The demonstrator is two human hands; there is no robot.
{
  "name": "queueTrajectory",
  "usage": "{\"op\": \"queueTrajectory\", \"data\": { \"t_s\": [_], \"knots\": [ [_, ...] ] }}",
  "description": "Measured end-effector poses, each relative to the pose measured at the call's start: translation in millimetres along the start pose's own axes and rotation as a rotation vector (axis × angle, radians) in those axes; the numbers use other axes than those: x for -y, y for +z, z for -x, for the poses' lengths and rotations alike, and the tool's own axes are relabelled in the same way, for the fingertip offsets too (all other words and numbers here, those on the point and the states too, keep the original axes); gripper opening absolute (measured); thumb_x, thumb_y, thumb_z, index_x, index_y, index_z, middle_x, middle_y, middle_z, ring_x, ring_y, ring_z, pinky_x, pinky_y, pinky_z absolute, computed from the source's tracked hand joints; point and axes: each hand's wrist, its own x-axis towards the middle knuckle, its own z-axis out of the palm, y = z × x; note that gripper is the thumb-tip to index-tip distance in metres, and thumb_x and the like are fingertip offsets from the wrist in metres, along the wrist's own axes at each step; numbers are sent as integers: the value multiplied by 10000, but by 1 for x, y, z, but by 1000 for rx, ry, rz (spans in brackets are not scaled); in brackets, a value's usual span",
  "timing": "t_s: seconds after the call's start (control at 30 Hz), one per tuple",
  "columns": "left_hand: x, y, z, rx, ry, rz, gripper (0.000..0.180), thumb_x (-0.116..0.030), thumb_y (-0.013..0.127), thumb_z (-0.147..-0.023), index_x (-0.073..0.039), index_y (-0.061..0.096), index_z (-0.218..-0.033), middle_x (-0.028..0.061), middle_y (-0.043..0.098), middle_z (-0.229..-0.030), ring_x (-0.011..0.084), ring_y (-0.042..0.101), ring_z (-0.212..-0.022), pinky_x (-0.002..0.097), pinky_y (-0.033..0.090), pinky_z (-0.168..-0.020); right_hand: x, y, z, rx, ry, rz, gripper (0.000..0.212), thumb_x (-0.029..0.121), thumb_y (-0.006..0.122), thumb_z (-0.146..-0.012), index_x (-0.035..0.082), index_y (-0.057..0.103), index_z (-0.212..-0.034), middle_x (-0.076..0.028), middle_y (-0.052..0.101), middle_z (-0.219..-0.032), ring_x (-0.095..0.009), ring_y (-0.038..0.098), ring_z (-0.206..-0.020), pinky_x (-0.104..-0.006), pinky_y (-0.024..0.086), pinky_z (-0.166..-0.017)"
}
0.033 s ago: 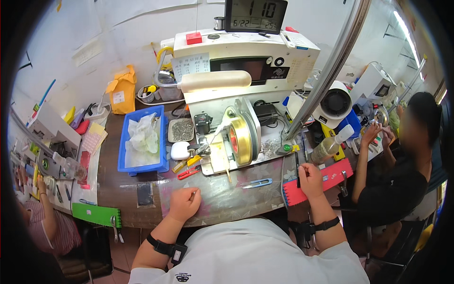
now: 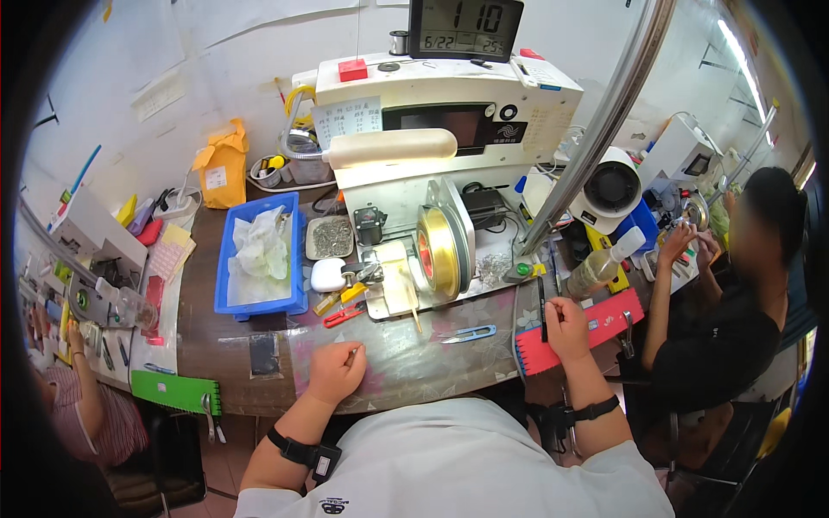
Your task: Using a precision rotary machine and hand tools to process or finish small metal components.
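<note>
My left hand rests at the table's front edge, fingers curled closed; a small dark bit shows at the fingertips, too small to name. My right hand is closed above a red board with a toothed edge. A thin black stick stands out right beside its fingers; whether they grip it, I cannot tell. Beyond my hands is a white bench machine with a gold-rimmed spool and a pale block below it. Blue-handled snips lie between my hands.
A blue tray with crumpled plastic, a dish of small metal parts and red snips lie left of the machine. A metal post and a bottle stand right. One person works at right, another at left.
A pale slanted arm that reached from the spool down toward the pale block has gone from that spot. Both my hands stay in place.
</note>
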Motion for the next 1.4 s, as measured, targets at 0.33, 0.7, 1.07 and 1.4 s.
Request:
{"op": "queueTrajectory", "data": {
  "t_s": [0.33,0.7,1.07,1.4],
  "knots": [
    [-1,-2,-1,-24,15,-2,90,-110,648,-794,-42,680,-743,113,536,-523,281,562,-484,369,425,-483,0,-3,2,6,-9,-22,136,155,642,-866,19,636,-864,-145,646,-757,-304,636,-700,-368,493,-631],
    [3,2,-2,-45,51,-9,76,-107,656,-790,-52,680,-743,106,559,-547,276,573,-504,360,437,-491,1,-3,-1,8,-41,-9,111,130,649,-854,23,627,-842,-141,635,-738,-307,625,-682,-370,484,-613],
    [7,4,3,-88,79,-9,54,-99,671,-779,-51,683,-757,100,566,-558,271,576,-507,357,441,-492,9,-5,0,0,-68,7,114,132,650,-854,23,628,-828,-141,627,-720,-315,619,-673,-376,480,-604],
    [11,5,4,-98,96,-13,43,-93,679,-774,-56,678,-753,88,560,-550,261,573,-505,355,441,-493,8,-4,1,6,-78,20,133,151,644,-860,24,630,-822,-139,628,-726,-320,615,-681,-382,477,-609]
  ]
}}
